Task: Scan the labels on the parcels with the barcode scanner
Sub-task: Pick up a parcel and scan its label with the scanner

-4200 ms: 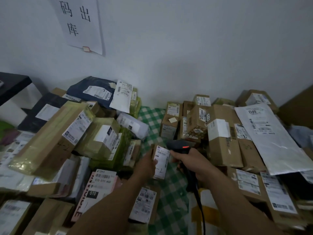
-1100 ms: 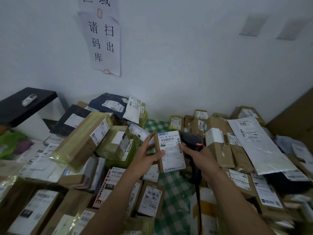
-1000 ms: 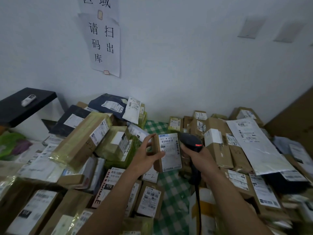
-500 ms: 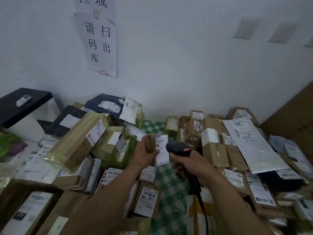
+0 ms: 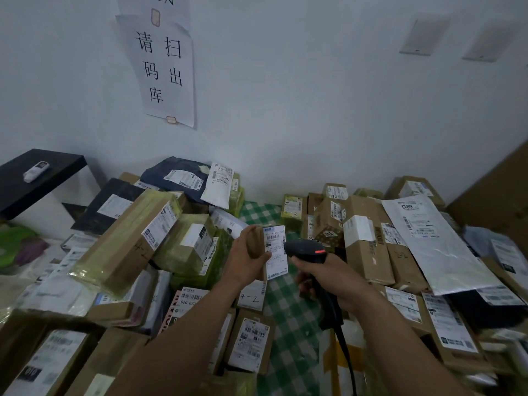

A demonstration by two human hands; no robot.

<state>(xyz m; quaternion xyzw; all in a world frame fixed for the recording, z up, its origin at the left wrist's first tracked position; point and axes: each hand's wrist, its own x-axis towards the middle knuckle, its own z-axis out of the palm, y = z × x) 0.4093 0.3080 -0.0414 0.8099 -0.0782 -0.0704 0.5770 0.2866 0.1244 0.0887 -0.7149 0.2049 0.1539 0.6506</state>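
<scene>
While the left hand (image 5: pixel 245 261) holds a small brown parcel (image 5: pixel 255 244) in the air above the strip of green checked cloth (image 5: pixel 285 307) that runs between the left heap (image 5: pixel 128 244) and the right heap (image 5: pixel 368 252) of parcels, the step in hand looks to be the read itself. Its fingers (image 5: pixel 248 232) wrap round the back of the box and the thumb (image 5: pixel 264 256) lies on the front. The right hand (image 5: pixel 328 277) has its fingers (image 5: pixel 304 284) curled round the handle of the barcode scanner (image 5: pixel 307 250), whose nose sits just beside the white label (image 5: pixel 276 254), a red light showing on top. To do this well, I judge the nose should stand a little off the paper, so the beam spans the whole barcode (image 5: pixel 273 237) near the label's top. The label should face the scanner window squarely, and both hands should be steady at the trigger pull. The thumb rests at the label's lower left edge and is best kept below the bars. The parcel stands upright, its long axis running top to bottom, with the labelled face turned to the person's right and partly toward the camera. The scanner points left at that face, its handle sloping down toward the person, and its cable (image 5: pixel 344 350) trails off toward the near edge of the cloth.
</scene>
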